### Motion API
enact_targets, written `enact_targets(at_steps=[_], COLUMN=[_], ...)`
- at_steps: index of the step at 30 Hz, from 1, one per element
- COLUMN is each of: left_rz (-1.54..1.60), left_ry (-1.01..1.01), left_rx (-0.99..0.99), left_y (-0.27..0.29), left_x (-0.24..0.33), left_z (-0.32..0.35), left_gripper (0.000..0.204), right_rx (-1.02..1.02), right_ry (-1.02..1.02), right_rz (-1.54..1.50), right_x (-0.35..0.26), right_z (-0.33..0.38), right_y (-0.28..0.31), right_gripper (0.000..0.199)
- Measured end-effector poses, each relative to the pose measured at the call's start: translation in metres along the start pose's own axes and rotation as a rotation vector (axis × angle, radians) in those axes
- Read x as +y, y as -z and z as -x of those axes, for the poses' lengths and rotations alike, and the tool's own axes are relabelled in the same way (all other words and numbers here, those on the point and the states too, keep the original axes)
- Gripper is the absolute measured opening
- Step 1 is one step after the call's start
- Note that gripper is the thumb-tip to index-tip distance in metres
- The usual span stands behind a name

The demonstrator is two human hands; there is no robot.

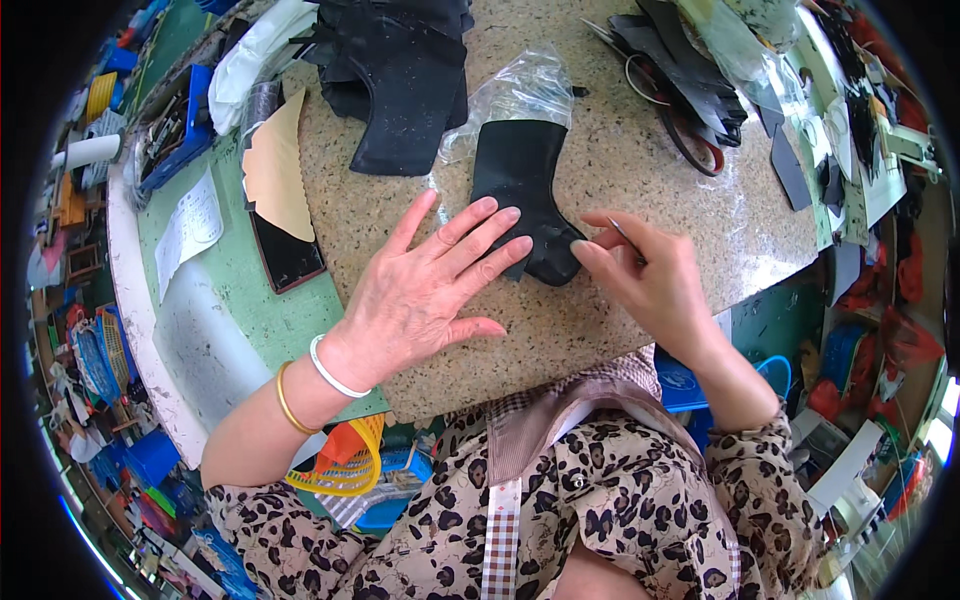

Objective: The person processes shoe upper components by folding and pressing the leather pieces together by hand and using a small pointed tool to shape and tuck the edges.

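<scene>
A black boot-shaped piece [520, 160], leather-like, lies flat on the speckled stone slab [460, 365] with its toe toward me. My left hand [400, 290] is open, fingers spread, the fingertips resting on the left side of that piece. At the toe's right edge, my right hand [650, 280] is closed around a thin pen-like tool [626, 236]. Its tip is hidden by the fingers, so I cannot tell exactly what it is. Clear plastic film [535, 85] lies beneath the piece's upper end.
Stacked black leather pieces [400, 90] lie at the far left of the slab. Scissors [650, 80] and dark scraps are at the far right. A tan card template [278, 165] and white paper [190, 235] lie left. A yellow basket [365, 465] sits below the slab edge.
</scene>
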State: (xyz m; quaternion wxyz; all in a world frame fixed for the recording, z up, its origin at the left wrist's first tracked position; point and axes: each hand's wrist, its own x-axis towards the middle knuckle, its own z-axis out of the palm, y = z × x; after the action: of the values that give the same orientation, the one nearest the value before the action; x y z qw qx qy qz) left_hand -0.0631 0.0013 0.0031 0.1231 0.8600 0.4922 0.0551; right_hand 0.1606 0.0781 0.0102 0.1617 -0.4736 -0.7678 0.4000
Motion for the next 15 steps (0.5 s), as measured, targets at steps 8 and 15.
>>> enact_targets(at_steps=[8, 15], left_rz=[-0.03, 0.636], left_ry=[0.08, 0.426], left_rx=[0.052, 0.666], left_y=[-0.003, 0.012], left_x=[0.012, -0.035], left_z=[0.002, -0.002], left_gripper=[0.071, 0.025], right_rx=[0.025, 0.173], right_ry=[0.034, 0.194], right_rz=[-0.098, -0.128], right_x=[-0.002, 0.0], right_z=[-0.014, -0.033], right_y=[-0.016, 0.018], right_gripper=[0.029, 0.021])
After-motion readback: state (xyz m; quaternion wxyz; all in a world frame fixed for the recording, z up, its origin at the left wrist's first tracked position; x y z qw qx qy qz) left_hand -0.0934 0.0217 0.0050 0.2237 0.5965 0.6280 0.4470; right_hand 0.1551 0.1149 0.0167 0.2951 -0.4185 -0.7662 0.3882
